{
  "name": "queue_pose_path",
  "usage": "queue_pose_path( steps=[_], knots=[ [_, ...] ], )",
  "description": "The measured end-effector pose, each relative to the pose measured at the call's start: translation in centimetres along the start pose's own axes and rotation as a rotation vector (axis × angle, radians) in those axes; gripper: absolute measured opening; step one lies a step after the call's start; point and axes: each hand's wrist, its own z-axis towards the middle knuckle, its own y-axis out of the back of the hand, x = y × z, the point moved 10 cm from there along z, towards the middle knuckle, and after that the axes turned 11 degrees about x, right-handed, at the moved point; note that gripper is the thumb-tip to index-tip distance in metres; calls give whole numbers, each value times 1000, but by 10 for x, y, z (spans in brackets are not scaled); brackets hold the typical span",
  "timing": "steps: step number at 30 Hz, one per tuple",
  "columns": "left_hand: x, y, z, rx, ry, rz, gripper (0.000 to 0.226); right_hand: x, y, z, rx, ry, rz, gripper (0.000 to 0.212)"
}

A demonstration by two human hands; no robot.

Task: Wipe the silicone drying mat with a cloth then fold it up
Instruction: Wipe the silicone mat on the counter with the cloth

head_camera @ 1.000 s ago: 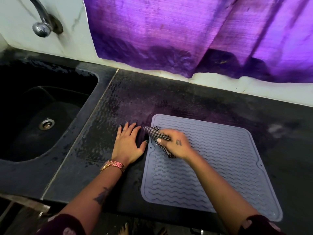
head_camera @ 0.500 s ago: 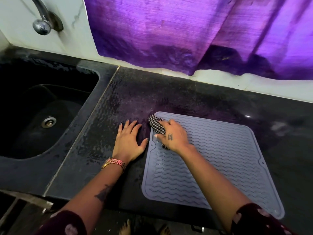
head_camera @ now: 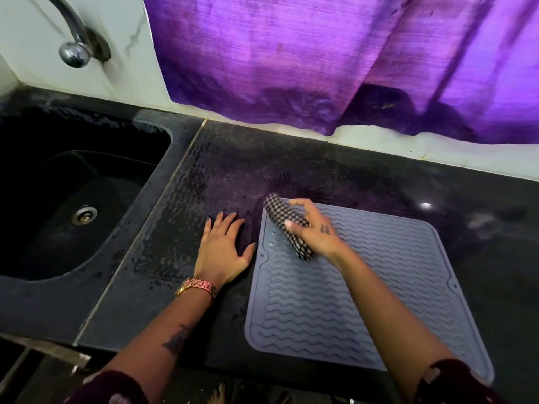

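A grey silicone drying mat (head_camera: 379, 287) with wavy ridges lies flat on the black countertop (head_camera: 335, 176), its near right corner overhanging the front edge. My right hand (head_camera: 316, 231) grips a bunched black-and-white checked cloth (head_camera: 284, 225) and presses it on the mat's far left corner. My left hand (head_camera: 223, 249) rests flat on the counter just left of the mat, fingers spread, thumb close to the mat's edge.
A black sink (head_camera: 67, 199) with a metal drain (head_camera: 84, 214) sits to the left, a chrome tap (head_camera: 73, 39) above it. A purple cloth (head_camera: 335, 59) hangs over the white wall behind the counter. The counter surface near the sink looks wet.
My right hand has slid the cloth along the mat's left side toward its far left corner. My left hand stays flat on the counter.
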Motion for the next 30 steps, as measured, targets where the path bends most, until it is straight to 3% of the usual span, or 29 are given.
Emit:
queue_pose_path(
  steps=[7, 16, 18, 20, 22, 24, 27, 30],
  knots=[
    [-2, 2, -1, -2, 7, 0, 72, 6, -26, 15, -70, -26, -544, 61],
    [-2, 2, -1, -9, -12, -33, 56, 4, -38, -12, 110, 40, -594, 51],
    [-2, 3, -1, -14, -13, -34, 55, 3, -39, -17, 175, 48, -519, 48],
    [-2, 4, -2, -19, -14, -38, 54, -2, -34, -21, 227, 39, -261, 42],
    [-2, 3, -2, -21, -14, -40, 54, -5, -21, -23, 180, 16, 84, 39],
    [-1, 3, -1, -23, -13, -42, 54, -9, -8, -18, 49, -8, 274, 36],
    [-1, 2, -1, -17, -10, -36, 54, -4, -7, -8, -53, -28, -47, 37],
    [-1, 3, -1, -21, -7, -37, 54, 0, -29, -3, -17, -63, -533, 69]
  ],
)
